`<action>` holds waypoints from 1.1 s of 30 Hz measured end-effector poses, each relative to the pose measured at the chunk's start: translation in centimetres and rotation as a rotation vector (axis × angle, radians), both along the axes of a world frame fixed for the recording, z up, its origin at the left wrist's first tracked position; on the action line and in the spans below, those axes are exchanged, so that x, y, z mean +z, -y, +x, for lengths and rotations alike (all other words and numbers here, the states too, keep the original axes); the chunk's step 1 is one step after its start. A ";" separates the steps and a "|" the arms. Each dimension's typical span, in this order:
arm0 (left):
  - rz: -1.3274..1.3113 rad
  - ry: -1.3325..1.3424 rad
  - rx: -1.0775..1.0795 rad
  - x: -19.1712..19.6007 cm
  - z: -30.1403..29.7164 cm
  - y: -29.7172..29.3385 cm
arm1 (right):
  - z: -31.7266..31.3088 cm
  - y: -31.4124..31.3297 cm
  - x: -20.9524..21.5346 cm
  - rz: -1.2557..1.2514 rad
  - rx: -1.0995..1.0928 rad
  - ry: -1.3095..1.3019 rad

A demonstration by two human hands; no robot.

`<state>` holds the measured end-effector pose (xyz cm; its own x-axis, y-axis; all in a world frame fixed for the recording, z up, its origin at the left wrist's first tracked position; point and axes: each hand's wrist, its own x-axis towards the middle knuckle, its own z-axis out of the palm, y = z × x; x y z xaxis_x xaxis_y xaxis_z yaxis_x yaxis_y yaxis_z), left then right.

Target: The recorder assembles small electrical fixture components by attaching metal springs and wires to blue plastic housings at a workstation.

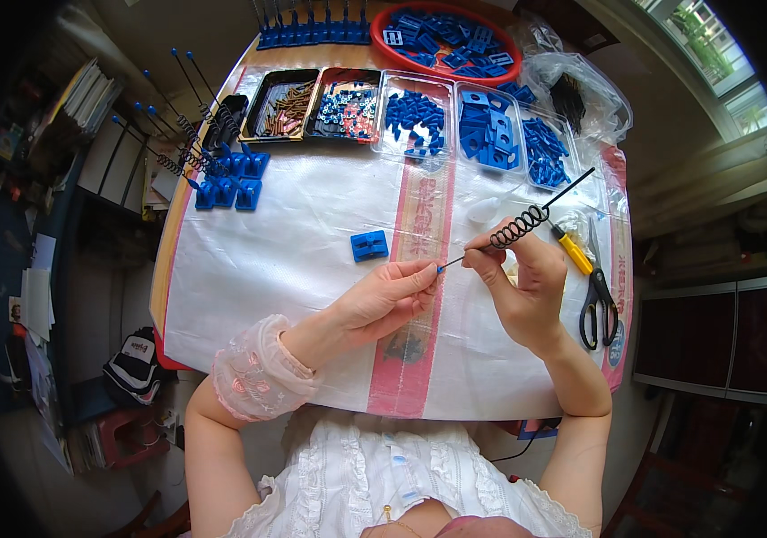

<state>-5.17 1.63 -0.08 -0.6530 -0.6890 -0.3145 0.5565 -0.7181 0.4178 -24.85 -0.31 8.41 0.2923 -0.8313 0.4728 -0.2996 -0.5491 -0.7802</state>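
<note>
Over the middle of the table, my right hand (531,291) pinches a thin black rod with a coil spring (520,227) wound in it. Its thicker straight end points up and away to the right. At the rod's thin near-left end sits a small blue cap (440,269). The thumb and fingertips of my left hand (382,300) are closed on that cap, hiding part of it. A square blue base piece (369,246) lies on the cover just beyond my left hand, touched by neither hand.
Along the far side stand trays of brass screws (292,109), nuts (345,109) and blue parts (414,118), with a red basin (514,72) behind. Blue bases with upright spring rods (226,184) crowd the left. Scissors (599,309) and a yellow-handled tool (572,251) lie right.
</note>
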 end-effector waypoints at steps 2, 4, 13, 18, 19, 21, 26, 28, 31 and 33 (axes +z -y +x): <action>0.003 -0.002 -0.001 0.1 0.0 0.0 | -0.1 -0.2 0.2 0.021 0.016 -0.024; -0.008 -0.007 -0.004 -0.1 0.0 0.0 | -0.2 -0.3 0.3 0.031 0.021 -0.036; -0.015 -0.017 0.000 -0.3 0.0 0.0 | -0.1 -0.2 0.3 0.018 0.025 -0.029; -0.009 -0.018 -0.004 -0.1 0.0 0.0 | 0.0 -0.1 0.3 0.003 0.018 -0.014; -0.012 -0.015 -0.004 -0.1 0.1 0.0 | 0.0 -0.1 0.3 0.000 0.018 -0.019; -0.019 -0.012 -0.004 -0.2 0.1 0.0 | -0.1 -0.1 0.4 -0.006 0.019 -0.030; -0.025 -0.004 0.000 -0.4 0.1 0.0 | 0.0 -0.1 0.4 0.002 0.024 -0.029; -0.017 0.002 0.007 -0.3 0.0 -0.1 | 0.0 -0.1 0.4 0.002 0.026 -0.032; -0.019 0.001 0.010 -0.4 0.0 -0.1 | 0.0 -0.1 0.4 0.001 0.025 -0.035; -0.020 0.000 0.007 -0.4 0.0 -0.1 | 0.0 -0.1 0.5 0.008 0.020 -0.038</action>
